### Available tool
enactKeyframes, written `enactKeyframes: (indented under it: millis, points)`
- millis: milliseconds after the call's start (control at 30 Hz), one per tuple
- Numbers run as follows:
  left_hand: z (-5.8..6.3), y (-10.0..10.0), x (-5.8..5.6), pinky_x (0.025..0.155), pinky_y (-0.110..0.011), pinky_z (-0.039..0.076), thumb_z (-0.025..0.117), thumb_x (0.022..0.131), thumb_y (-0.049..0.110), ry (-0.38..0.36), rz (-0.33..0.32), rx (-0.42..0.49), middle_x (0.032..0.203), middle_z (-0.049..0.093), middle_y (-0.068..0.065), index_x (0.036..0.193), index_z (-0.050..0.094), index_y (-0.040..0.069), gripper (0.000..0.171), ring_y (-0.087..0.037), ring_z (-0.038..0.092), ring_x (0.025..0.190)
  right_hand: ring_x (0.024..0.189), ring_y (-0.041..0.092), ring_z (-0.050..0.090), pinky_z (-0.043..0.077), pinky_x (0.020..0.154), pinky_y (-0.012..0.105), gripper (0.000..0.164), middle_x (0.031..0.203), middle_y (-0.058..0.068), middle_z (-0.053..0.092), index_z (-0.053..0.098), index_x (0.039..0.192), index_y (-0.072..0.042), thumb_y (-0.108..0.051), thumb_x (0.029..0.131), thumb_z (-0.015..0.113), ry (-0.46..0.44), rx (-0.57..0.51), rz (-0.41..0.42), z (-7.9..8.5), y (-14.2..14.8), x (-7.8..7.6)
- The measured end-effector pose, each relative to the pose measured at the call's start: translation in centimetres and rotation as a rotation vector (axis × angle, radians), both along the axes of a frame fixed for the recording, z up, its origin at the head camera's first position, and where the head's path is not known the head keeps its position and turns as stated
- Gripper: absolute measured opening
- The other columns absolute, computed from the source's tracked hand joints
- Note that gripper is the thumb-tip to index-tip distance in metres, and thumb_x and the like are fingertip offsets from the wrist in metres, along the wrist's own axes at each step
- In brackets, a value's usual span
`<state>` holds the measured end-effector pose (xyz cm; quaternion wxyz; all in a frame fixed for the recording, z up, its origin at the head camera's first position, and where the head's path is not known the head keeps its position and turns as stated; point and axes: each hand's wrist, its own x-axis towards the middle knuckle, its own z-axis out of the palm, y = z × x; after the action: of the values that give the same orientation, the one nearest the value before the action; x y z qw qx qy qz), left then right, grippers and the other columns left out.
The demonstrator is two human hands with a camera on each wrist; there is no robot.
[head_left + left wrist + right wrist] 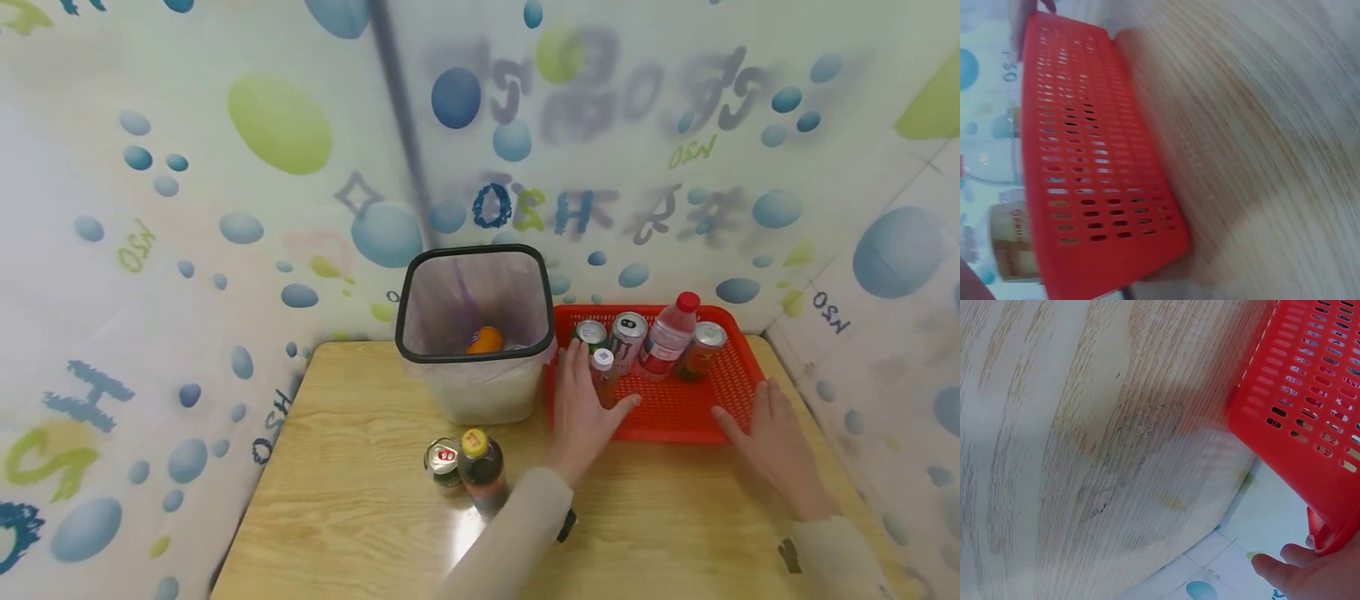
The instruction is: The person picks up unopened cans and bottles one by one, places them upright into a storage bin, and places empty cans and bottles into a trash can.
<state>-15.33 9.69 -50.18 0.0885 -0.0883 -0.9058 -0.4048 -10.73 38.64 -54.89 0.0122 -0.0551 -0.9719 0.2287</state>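
A red perforated plastic basket (660, 412) stands on the table, holding a clear bottle with a red cap (670, 337), a small bottle with a white cap (602, 367) and several cans. My left hand (581, 417) lies over the basket's left end, fingers extended beside the white-capped bottle and thumb apart. At the right end is my right hand (776, 446), its thumb toward the front rim. From the right wrist, the fingers (1272, 567) look loosely extended at the basket's end rim. In the left wrist view the basket's front wall (1085, 156) fills the left side.
Left of the basket stands a lined bin (476, 383) with an orange item (485, 340) inside. A dark bottle with a yellow cap (482, 475) and a can (444, 467) are near my left forearm. Patterned walls (300, 200) border the wooden table (337, 508).
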Motion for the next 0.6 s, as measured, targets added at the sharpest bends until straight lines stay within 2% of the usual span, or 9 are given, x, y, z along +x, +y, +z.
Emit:
enactKeyframes:
  millis: [167,367,600]
  points:
    - [1.2,-0.7,1.5,0.117,-0.046,0.038,0.082,0.085,0.052,0.064,-0.042,-0.045,0.171,0.02,0.003,0.162,0.03,0.019,0.099,-0.025,0.019,0.157,0.145,0.065,0.003,0.012,0.113,0.075,0.105,0.159,0.046,-0.004,-0.005,0.155,0.018,-0.06,0.105,0.043,0.001,0.004,0.004,0.0,0.1,0.0]
    - [2.7,-1.8,2.7,0.116,-0.046,0.04,0.079,0.087,0.053,0.124,-0.096,-0.09,0.17,0.022,0.0,0.16,0.033,0.017,0.093,-0.024,0.024,0.156,0.144,0.065,0.003,0.012,0.113,0.076,0.106,0.158,0.047,-0.003,-0.005,0.155,0.019,-0.061,0.105,0.043,-0.01,0.016,-0.002,0.0,0.3,0.0]
    - [5.9,-3.2,4.0,0.117,-0.045,0.038,0.076,0.09,0.053,0.206,-0.177,-0.123,0.17,0.023,0.0,0.158,0.034,0.015,0.088,-0.023,0.019,0.157,0.144,0.066,0.003,0.012,0.112,0.077,0.106,0.158,0.047,-0.003,-0.006,0.155,0.018,-0.061,0.105,0.043,-0.015,0.004,0.0,0.4,0.0,-0.1]
